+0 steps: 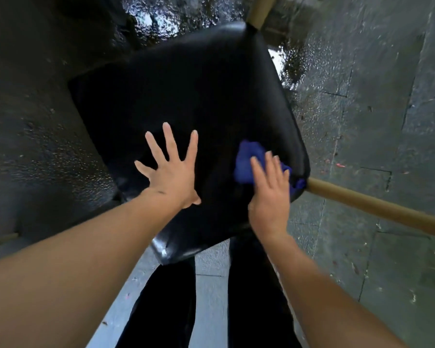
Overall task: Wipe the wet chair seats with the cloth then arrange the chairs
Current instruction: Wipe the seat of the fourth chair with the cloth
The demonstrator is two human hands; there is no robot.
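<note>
One chair is all I can see from up here, so I judge the job to be at its wiping stage, with the arranging of chairs not yet begun and any other seats out of view. Starting at the left, the wet dark stone paving glistens with droplets beside the chair. Next comes my left hand, fingers spread wide and straight, palm laid flat on the glossy black padded chair seat; it holds nothing and seems only to steady the seat. The seat itself is so dark that I cannot tell for sure how much of it is dry; a bright sheen at its near corner suggests water is left there, so I would call the wiping unfinished. Further right, my right hand lies over the crumpled deep-blue cloth, fingers nearly straight and pressing it down onto the seat rather than gripping it. The cloth sticks out beyond my fingertips toward the seat's middle and peeps out again at the seat's right corner, so it sits under and just ahead of that hand, near the right edge. Just past that corner a round tan wooden chair leg runs off to the right over the grey paving slabs.
</note>
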